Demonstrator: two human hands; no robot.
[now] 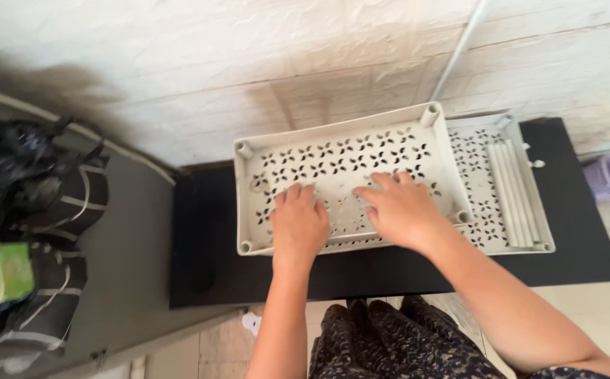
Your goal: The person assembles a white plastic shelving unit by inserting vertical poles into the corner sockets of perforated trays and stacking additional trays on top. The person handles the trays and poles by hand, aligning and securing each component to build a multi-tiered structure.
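A white textured wall (305,63) backs the black table (199,238) in front of you. On it lies a white perforated tray (340,158), tilted over a second tray (487,189) that holds a bundle of white rods (512,189). Your left hand (298,224) and right hand (403,207) both press flat inside the top tray, fingers spread and gripping nothing. The rods lie loose and no posts stand in the corner sockets, so I judge the shelf barely started.
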